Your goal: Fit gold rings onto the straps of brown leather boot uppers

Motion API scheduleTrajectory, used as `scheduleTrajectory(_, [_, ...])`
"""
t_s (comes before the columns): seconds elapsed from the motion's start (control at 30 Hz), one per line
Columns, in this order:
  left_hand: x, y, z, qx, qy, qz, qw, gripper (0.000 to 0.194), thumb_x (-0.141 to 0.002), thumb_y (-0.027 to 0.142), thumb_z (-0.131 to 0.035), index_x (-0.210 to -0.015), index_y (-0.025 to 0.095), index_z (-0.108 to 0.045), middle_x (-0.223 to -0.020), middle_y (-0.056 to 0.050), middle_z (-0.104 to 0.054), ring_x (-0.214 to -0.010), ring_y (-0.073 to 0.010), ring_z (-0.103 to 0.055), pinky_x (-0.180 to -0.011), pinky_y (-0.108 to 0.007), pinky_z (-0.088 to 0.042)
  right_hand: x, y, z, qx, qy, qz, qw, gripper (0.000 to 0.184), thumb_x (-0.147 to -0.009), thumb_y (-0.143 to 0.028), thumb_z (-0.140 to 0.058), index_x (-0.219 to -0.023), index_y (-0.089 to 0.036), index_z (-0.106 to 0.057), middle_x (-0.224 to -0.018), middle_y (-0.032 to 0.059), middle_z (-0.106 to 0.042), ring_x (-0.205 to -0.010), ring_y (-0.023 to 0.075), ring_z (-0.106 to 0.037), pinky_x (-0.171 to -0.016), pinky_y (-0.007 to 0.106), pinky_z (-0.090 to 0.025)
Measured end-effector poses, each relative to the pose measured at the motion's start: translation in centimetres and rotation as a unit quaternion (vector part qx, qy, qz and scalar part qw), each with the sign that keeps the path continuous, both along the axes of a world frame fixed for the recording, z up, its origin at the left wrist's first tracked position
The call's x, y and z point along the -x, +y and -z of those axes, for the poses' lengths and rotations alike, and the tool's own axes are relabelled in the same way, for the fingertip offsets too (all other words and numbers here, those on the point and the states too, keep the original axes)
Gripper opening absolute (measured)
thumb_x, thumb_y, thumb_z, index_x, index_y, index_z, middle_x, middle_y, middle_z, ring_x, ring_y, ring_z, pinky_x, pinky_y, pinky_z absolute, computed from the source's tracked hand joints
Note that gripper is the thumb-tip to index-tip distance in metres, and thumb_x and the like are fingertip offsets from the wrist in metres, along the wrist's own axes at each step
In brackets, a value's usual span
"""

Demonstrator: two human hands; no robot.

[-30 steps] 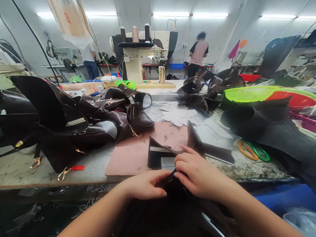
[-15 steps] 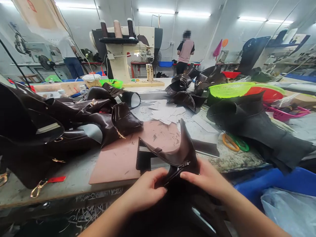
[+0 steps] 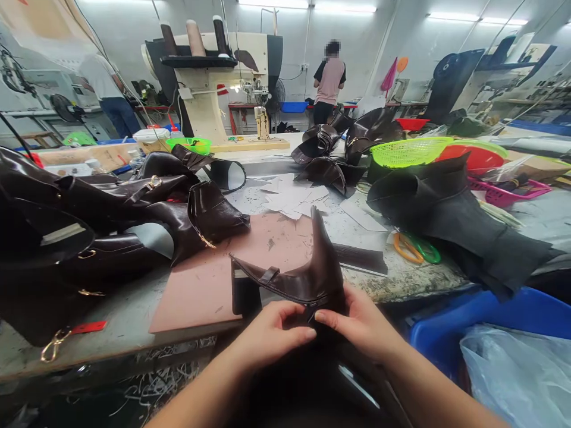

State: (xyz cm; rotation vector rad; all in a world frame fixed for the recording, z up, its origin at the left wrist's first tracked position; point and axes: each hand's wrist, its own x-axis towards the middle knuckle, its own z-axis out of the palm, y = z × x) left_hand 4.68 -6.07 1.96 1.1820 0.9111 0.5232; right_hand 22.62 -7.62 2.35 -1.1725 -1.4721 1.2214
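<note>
Both hands are on a glossy dark brown leather piece (image 3: 323, 255) with a zip along its curved edge; whether it is part of a bag or a boot I cannot tell. My left hand (image 3: 279, 333) grips the edge near the end of the zip, thumb and fingers pinched together. Opposite it, my right hand (image 3: 361, 321) has its thumb on the leather beside the zip and its fingers wrapped behind. The piece's upper part rises over a pink board (image 3: 200, 285), while its lower part hangs dark toward me.
More brown leather pieces (image 3: 173, 208) with gold hooks lie left. White paper scraps (image 3: 294, 196), orange-and-green-handled scissors (image 3: 414, 246) and black material (image 3: 446, 208) lie beyond and right. A blue bin (image 3: 441, 321) stands below right. A sewing machine (image 3: 205, 101) and two people (image 3: 330, 83) are behind.
The view has shifted slightly, so the surroundings sit further left and a little higher. My left thumb has moved closer to my right thumb at the zip. Both hands keep their hold.
</note>
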Motion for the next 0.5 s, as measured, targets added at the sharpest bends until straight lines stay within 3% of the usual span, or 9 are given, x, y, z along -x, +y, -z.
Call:
scheduleTrajectory(0.1, [-1.1,0.0,0.2,0.039,-0.011,-0.040,0.998,0.038,-0.053,0.044,-0.076,-0.071,0.012,-0.066,-0.065,-0.001,-0.063,-0.066,-0.0155,-0.055,-0.067,-0.027,-0.042,-0.3,0.0,0.1,0.001,-0.017,0.011,1.000,0.027,-0.069,-0.025,-0.065,-0.094,-0.018,-0.059,-0.092,0.0056,-0.068,-0.087,0.0225,-0.062,-0.078,0.036,-0.050])
scheduleTrajectory(0.27, [-1.9,-0.1,0.4,0.065,-0.044,-0.028,0.997,0.042,-0.049,0.047,-0.077,-0.073,0.013,-0.068,-0.068,-0.002,-0.067,-0.069,-0.0177,-0.059,-0.072,-0.029,-0.043,-0.6,-0.1,0.3,0.048,0.000,-0.008,0.999,0.023,-0.068,-0.028,-0.065,-0.087,-0.016,-0.062,-0.088,0.0070,-0.069,-0.081,0.0229,-0.063,-0.074,0.036,-0.051])
scheduleTrajectory(0.4, [-1.9,-0.6,0.4,-0.019,0.008,-0.010,1.000,0.023,-0.063,0.035,-0.066,-0.072,0.014,-0.067,-0.069,-0.001,-0.066,-0.070,-0.0173,-0.057,-0.070,-0.027,-0.043,-0.6,-0.6,0.5,0.054,0.031,-0.019,0.998,0.018,-0.068,-0.027,-0.065,-0.081,-0.015,-0.063,-0.082,0.0064,-0.069,-0.077,0.0222,-0.063,-0.070,0.035,-0.052])
scheduleTrajectory(0.5, [-1.8,-0.7,-1.0,-0.145,0.106,-0.003,0.984,0.016,-0.070,0.027,-0.057,-0.060,0.015,-0.060,-0.059,0.001,-0.059,-0.061,-0.0141,-0.051,-0.060,-0.023,-0.039,-0.5,-0.5,-0.7,0.047,0.026,-0.020,0.998,0.017,-0.067,-0.021,-0.066,-0.084,-0.016,-0.063,-0.082,0.0040,-0.069,-0.078,0.0210,-0.063,-0.070,0.033,-0.052])
